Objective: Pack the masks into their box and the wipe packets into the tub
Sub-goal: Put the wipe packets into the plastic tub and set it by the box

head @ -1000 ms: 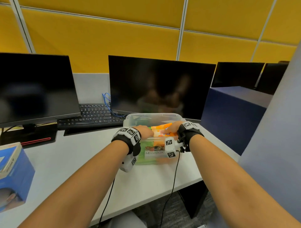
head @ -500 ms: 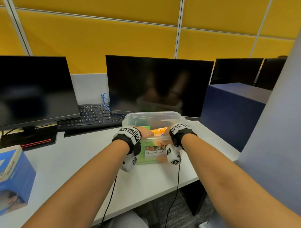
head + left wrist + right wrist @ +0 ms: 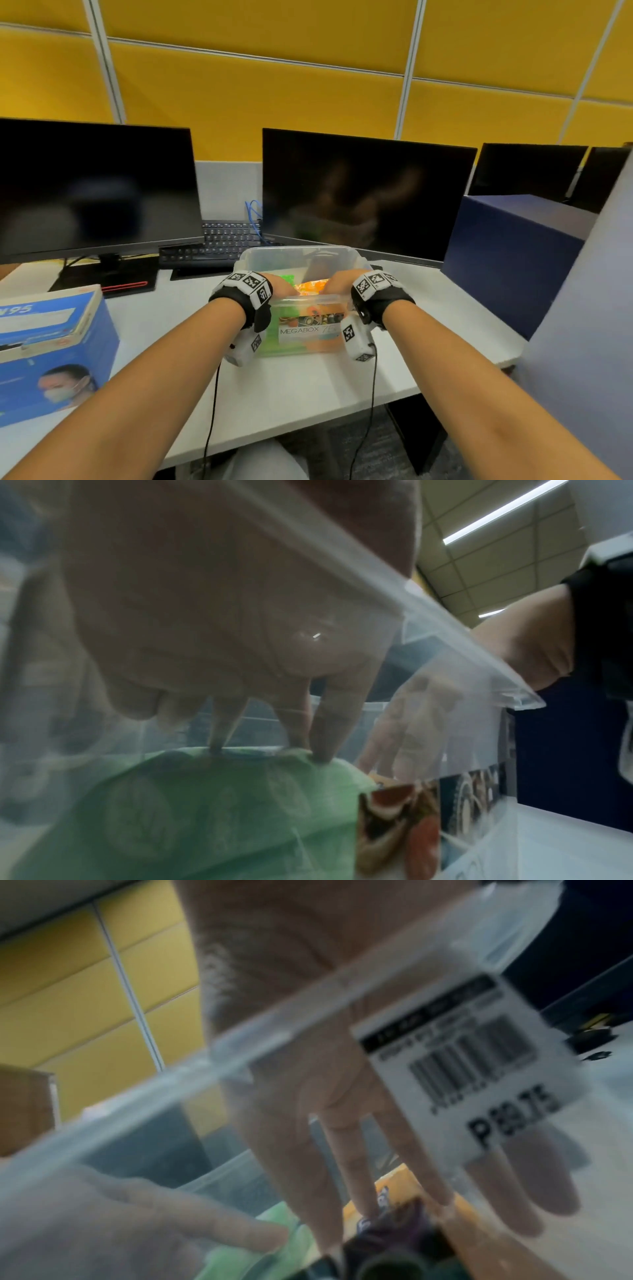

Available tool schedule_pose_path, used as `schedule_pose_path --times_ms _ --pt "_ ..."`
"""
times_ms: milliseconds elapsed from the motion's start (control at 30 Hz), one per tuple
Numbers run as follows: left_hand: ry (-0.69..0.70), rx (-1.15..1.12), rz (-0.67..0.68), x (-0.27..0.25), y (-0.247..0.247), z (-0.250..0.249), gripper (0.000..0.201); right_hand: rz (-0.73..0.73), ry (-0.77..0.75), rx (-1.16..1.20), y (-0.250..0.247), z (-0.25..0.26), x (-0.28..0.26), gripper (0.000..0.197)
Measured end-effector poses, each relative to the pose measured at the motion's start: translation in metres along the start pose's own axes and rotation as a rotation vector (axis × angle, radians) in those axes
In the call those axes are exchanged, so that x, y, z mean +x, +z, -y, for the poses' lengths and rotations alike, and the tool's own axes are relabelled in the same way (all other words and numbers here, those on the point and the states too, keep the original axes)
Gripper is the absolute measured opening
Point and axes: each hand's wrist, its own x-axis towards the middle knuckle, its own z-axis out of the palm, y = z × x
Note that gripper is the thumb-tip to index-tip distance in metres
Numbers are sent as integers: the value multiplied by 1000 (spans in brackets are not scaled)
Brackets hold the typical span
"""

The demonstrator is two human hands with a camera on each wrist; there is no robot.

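A clear plastic tub [image 3: 298,253] labelled MEGABOX stands mid-desk, holding a green wipe packet [image 3: 287,278] and an orange wipe packet [image 3: 310,286]. Both my hands reach over the near rim into it. My left hand [image 3: 281,287] presses straight fingertips [image 3: 320,756] down on the green packet [image 3: 205,813]. My right hand [image 3: 337,282] has its straight fingers [image 3: 363,1191] spread on the orange packet [image 3: 397,1180]. A blue N95 mask box [image 3: 51,353] sits at the desk's left, apart from both hands; whether it holds masks is hidden.
Two dark monitors [image 3: 96,185] [image 3: 366,192] and a black keyboard [image 3: 222,240] stand behind the tub. A dark blue block [image 3: 507,257] borders the white desk [image 3: 308,383] on the right. The desk's front edge lies close under my forearms.
Both hands have sunk deeper into the tub, and the orange packet has gone down from rim height with them. The view has shifted, showing more of the mask box.
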Motion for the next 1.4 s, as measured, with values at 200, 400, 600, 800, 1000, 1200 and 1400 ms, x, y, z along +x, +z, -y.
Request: schedule_pose_path --times_ms 200,400,600,800,1000,1200,1400 --pt "-32 -34 1 -19 -4 52 48 -54 -85 -283 22 50 22 30" --pt "-12 -67 -202 -19 -6 82 42 -13 -119 -156 16 83 34 48" --pt "96 -365 -528 -40 -11 97 34 -126 -189 -44 13 99 28 40" --pt "-126 -272 -707 -101 -60 186 47 264 -331 76 -18 83 -32 40" --pt "-573 22 -221 -129 -56 297 51 226 -330 -4 -13 80 -31 29" --pt "-627 30 -95 -139 -30 314 66 23 -261 -76 1 107 -27 38" --pt "-500 -32 -180 -103 -23 264 51 -216 -259 50 20 154 -21 41"
